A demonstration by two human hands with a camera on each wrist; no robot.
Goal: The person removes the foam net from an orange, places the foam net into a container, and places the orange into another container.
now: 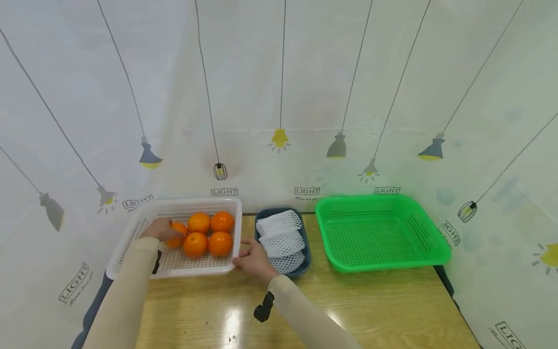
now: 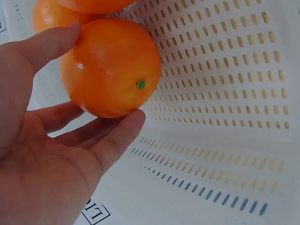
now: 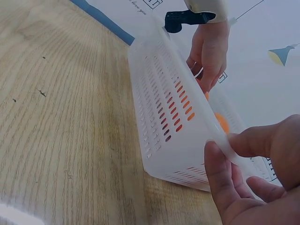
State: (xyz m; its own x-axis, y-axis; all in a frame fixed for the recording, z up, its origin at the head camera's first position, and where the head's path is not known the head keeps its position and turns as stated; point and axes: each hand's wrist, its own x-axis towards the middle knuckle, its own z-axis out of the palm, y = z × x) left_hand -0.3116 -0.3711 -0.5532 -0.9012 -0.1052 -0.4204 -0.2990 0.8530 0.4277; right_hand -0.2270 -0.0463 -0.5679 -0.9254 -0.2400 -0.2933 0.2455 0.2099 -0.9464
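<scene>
Inside the white plastic basket, my left hand grips the leftmost orange. Its thumb lies along one side of the fruit and the fingers curl round the other; a green stem spot shows on the skin. Several other oranges sit grouped to the right in the same basket. With thumb and fingers, my right hand pinches the basket's rim at its near right corner.
Right of the white basket, a dark blue tray holds several white foam net sleeves. A green basket stands farther right on the wooden table. A curtain printed with lamps hangs behind and along both sides.
</scene>
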